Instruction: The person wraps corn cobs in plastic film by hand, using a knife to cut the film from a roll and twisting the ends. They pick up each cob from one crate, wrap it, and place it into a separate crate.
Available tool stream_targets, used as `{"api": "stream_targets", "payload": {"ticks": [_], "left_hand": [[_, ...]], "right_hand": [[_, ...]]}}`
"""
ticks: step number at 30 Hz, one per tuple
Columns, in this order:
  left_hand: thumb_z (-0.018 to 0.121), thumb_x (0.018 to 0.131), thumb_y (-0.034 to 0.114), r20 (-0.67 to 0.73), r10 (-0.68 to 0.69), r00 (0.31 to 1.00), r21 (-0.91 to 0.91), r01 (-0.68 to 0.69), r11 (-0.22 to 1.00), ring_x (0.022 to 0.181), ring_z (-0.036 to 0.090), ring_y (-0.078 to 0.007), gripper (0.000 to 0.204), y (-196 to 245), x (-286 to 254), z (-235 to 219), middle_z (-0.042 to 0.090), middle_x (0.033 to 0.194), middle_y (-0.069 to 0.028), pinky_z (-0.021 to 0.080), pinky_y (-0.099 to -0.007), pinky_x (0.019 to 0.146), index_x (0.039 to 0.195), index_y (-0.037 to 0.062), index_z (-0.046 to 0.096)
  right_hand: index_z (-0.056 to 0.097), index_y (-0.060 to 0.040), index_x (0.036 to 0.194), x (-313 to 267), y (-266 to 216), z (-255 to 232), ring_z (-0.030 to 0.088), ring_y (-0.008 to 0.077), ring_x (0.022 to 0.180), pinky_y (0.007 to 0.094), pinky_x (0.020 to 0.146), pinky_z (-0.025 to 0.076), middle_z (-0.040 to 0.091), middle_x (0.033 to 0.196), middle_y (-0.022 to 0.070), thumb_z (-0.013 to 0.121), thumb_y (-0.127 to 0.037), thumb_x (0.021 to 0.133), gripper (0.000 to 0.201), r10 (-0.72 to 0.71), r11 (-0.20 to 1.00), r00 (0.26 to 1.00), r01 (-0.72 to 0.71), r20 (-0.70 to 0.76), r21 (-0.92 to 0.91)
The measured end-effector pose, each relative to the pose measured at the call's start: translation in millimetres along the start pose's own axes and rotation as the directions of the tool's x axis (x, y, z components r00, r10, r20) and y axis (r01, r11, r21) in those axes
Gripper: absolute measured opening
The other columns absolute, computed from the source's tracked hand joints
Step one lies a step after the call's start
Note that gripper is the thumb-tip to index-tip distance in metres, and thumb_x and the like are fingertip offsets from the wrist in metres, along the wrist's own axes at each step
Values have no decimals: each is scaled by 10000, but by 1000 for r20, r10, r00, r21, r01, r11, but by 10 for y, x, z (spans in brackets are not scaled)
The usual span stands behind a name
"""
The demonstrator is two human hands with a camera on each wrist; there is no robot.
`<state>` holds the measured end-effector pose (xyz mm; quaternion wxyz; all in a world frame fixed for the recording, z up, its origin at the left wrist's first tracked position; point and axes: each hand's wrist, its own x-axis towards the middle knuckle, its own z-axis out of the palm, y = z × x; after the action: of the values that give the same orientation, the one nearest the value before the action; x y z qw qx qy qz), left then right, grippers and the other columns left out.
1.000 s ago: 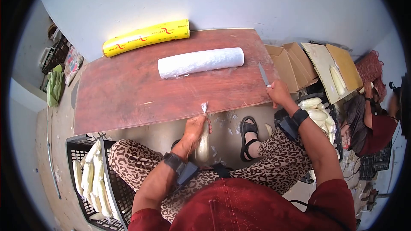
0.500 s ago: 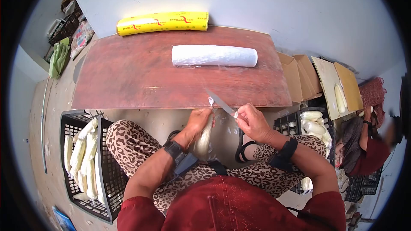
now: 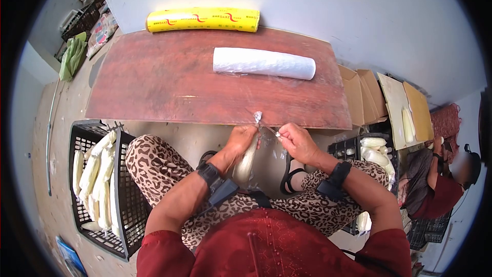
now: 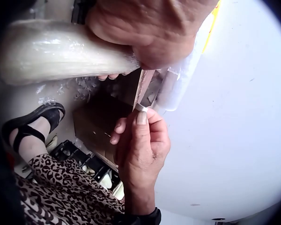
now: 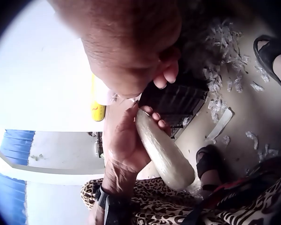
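Observation:
My left hand [image 3: 240, 142] grips the narrow end of a pale, film-wrapped ear of corn [image 3: 246, 164], which hangs down below the table edge. Above that fist sticks up a twisted tail of clear film [image 3: 258, 117]. Close on the right, my right hand [image 3: 300, 144] pinches the white handle of a knife [image 3: 278, 134], its blade seen nearly edge-on and pointing at the film tail. From the right wrist view, the corn [image 5: 164, 152] slants out of the left hand, blunt end away; the right hand there hides the knife.
On the reddish table [image 3: 154, 87] lie a white film roll [image 3: 264, 63] and a yellow roll [image 3: 202, 20]. Black crates of wrapped corn stand left [image 3: 130, 195] and right [image 3: 341, 149]. Cardboard boxes [image 3: 359, 95] and another person [image 3: 435, 182] are at right. Film scraps [image 5: 220, 103] litter the floor.
My right hand has brought the knife left from the table's right end to the film tail above my left hand. The left hand keeps its grip on the corn. The head view has shifted.

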<state>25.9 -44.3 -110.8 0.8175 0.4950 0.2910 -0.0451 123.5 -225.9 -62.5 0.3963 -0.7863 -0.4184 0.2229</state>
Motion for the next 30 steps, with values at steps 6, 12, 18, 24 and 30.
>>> {"api": "stream_targets", "payload": {"ticks": [6,12,18,24,30], "left_hand": [[508,929,184,3,11,1000,12,-11,1000,577,590,-184,248,-14,12,-14,600,683,-101,504,-309,534,795,-8,590],[520,914,177,-4,8,1000,3,-8,1000,576,590,-191,235,-2,7,-13,598,684,-98,500,-319,538,795,-12,592],[525,906,162,1,-10,1000,-28,10,1000,577,589,-184,214,8,5,-13,600,685,-96,497,-313,543,804,-11,596],[531,912,179,16,-7,1000,-81,8,997,580,590,-174,216,5,-22,-25,607,689,-91,498,-307,557,836,-10,603],[545,916,202,-16,-26,1000,-31,26,999,577,590,-169,229,37,-32,-31,613,690,-89,495,-296,546,825,3,611]], "right_hand": [[527,-6,984,-18,-18,49,614,227,740,337,654,487,586,854,123,605,-77,895,138,-12,1000,1000,12,16,18],[543,4,1007,15,-45,44,637,242,689,362,638,497,637,773,127,562,-122,927,151,168,985,980,-171,110,19],[554,7,1059,50,19,26,652,336,730,420,657,496,656,789,179,516,-168,952,208,133,988,978,-117,163,-104],[560,-7,1058,78,84,24,632,392,748,446,667,486,642,790,206,520,-188,951,214,132,977,978,-101,160,-189],[575,6,977,111,64,9,629,336,691,426,627,480,636,749,180,565,-186,932,198,163,978,972,-136,170,-160]]}}
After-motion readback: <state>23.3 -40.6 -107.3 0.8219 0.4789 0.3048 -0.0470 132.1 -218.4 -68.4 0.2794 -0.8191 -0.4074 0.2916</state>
